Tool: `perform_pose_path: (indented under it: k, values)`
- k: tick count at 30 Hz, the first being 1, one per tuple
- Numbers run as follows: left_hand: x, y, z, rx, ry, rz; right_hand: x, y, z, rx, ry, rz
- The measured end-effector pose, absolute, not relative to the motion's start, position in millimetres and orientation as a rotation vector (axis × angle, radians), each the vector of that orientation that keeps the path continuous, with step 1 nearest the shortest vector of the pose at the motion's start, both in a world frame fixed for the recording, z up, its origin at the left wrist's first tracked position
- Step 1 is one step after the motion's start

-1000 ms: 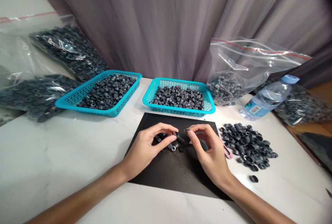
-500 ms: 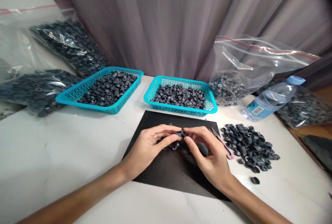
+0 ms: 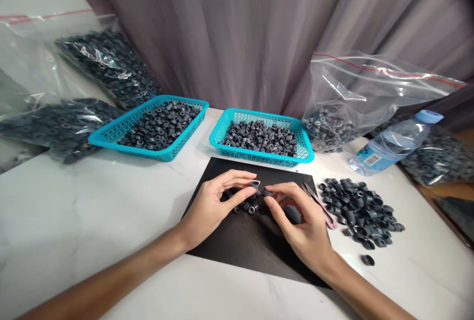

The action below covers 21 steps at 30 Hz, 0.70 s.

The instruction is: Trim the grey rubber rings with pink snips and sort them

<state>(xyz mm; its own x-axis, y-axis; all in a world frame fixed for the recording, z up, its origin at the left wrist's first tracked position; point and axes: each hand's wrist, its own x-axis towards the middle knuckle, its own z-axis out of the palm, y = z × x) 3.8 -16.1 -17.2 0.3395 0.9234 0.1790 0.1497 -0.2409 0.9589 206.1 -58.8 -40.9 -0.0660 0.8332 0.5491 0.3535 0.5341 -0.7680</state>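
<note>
Over the black mat (image 3: 237,246) both hands work close together, each pinching a small dark grey piece. My left hand (image 3: 211,201) is closed, with a short grey ring-shaped part (image 3: 254,184) between thumb and fingertips, its hollow end facing up. Between thumb and forefinger my right hand (image 3: 301,216) grips another dark grey part (image 3: 267,192), mostly covered by the fingers. A small gap separates the two parts. Beneath the hands, several loose grey parts (image 3: 252,209) lie on the mat, partly hidden by the left hand.
Pink-handled snips (image 3: 330,220) lie at the mat's right edge, beside a heap of grey parts (image 3: 361,211). Behind stand a left blue basket (image 3: 172,153) and a right blue basket (image 3: 255,156), both holding parts. A water bottle (image 3: 396,144) leans near a zip bag (image 3: 370,83).
The two grey parts, together half a second ago, are now apart. My left fingers have lifted slightly, and the whole view has shifted a little.
</note>
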Motion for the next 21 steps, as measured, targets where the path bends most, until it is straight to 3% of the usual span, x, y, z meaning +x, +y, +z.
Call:
perform_pose_path:
  k: [21]
  values:
    - [6.8,-21.0,-18.5,1.877,0.999,0.992,205.1,-49.9,-47.9,-0.984,-1.484,1.015]
